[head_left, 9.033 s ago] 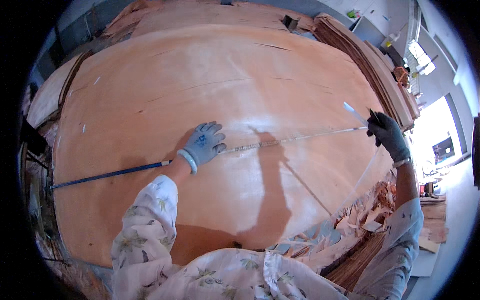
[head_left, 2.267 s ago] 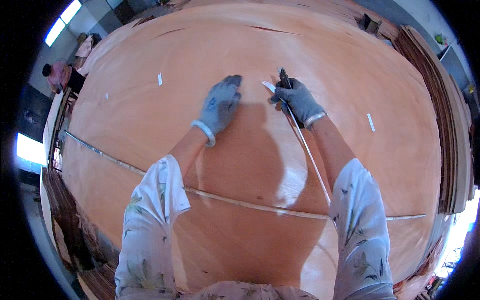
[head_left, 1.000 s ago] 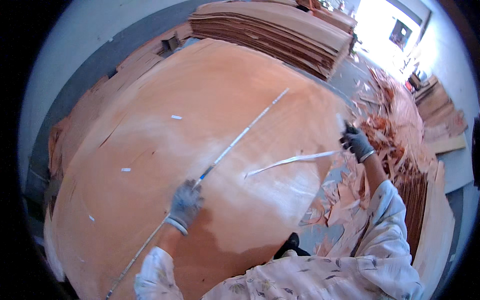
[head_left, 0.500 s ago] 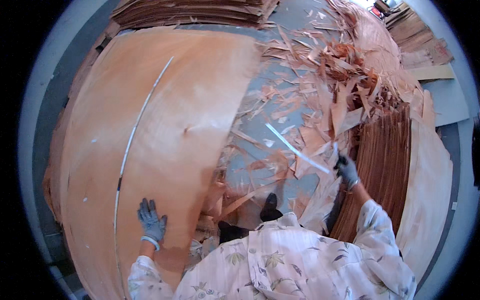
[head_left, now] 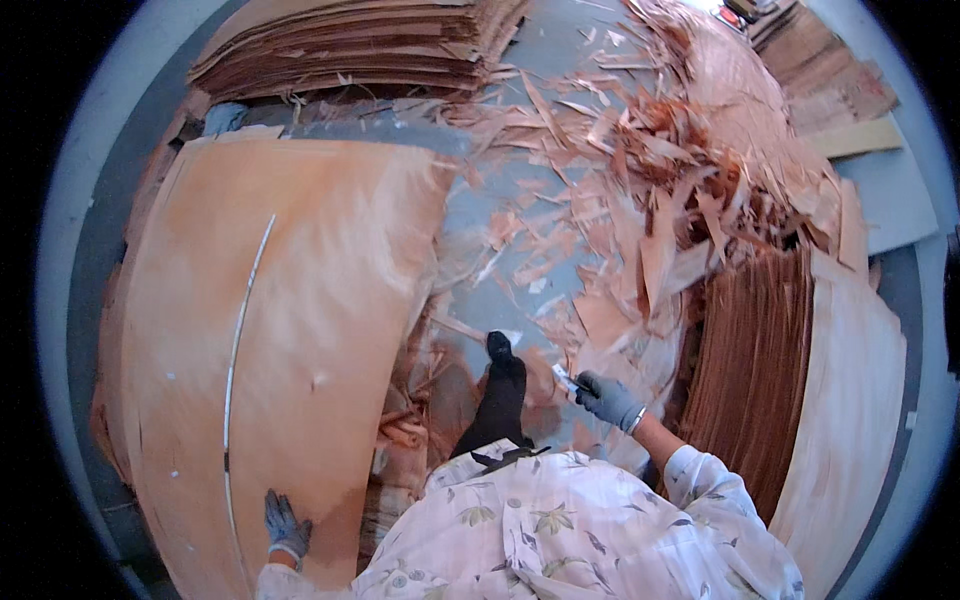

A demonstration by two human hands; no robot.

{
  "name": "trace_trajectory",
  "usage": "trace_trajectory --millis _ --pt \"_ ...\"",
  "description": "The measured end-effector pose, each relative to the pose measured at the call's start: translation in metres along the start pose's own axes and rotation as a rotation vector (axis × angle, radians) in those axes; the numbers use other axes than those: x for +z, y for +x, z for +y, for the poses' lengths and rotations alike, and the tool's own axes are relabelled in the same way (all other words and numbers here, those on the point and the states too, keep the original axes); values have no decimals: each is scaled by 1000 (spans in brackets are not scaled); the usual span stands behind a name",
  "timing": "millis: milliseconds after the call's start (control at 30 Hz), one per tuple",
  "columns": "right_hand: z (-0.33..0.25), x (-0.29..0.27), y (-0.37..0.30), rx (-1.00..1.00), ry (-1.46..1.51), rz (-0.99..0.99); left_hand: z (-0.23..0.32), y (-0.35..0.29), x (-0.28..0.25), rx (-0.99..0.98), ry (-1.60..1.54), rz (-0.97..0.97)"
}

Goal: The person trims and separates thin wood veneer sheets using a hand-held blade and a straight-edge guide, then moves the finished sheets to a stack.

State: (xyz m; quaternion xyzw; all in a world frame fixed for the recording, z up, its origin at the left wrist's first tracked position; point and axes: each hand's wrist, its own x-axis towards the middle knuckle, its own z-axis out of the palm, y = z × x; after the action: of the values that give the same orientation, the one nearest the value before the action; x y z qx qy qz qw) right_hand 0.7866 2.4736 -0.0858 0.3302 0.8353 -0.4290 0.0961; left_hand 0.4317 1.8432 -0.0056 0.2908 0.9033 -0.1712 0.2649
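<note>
A large sheet of tan wood veneer (head_left: pixel 330 290) covers the stack on my left. My left hand (head_left: pixel 288 525), in a grey glove, lies open and flat on its near part. To the left of that hand a long, thin white stick (head_left: pixel 237 340) with a dark band runs lengthwise over the sheet. My right hand (head_left: pixel 610 400), also gloved, is closed round a slim knife-like tool (head_left: pixel 563 377) above the littered floor. The tool's pale, flat end points away to the upper left; the rest is hidden in my fingers.
A veneer stack (head_left: pixel 360 50) stands beyond the sheet. To the right are a pile of torn veneer scraps (head_left: pixel 670 150) and a tall stack of dark-edged sheets (head_left: pixel 750 350). Scraps litter the grey floor (head_left: pixel 490 215). My foot (head_left: pixel 499 347) is between the stacks.
My right hand has swung from the right-hand stack in toward the middle. My left hand has slid nearer on the sheet. A loose white strip near the right hand is gone. One foot has moved forward.
</note>
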Motion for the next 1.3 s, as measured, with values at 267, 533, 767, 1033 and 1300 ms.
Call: trace_trajectory --millis 267,533,767,1033,1300 --pt "-13 -87 169 -203 -84 -53 12 27 -25 -132 13 -66" --pt "-19 -200 312 -286 -56 11 311 305 -320 219 -400 918" --pt "39 -307 440 -97 265 -167 388 433 -405 -106 -391 910" --pt "-12 -434 602 -76 571 -364 406 480 -390 -475 -262 478" --pt "-143 -382 767 -642 18 -478 406 480 -404 -498 -394 338"
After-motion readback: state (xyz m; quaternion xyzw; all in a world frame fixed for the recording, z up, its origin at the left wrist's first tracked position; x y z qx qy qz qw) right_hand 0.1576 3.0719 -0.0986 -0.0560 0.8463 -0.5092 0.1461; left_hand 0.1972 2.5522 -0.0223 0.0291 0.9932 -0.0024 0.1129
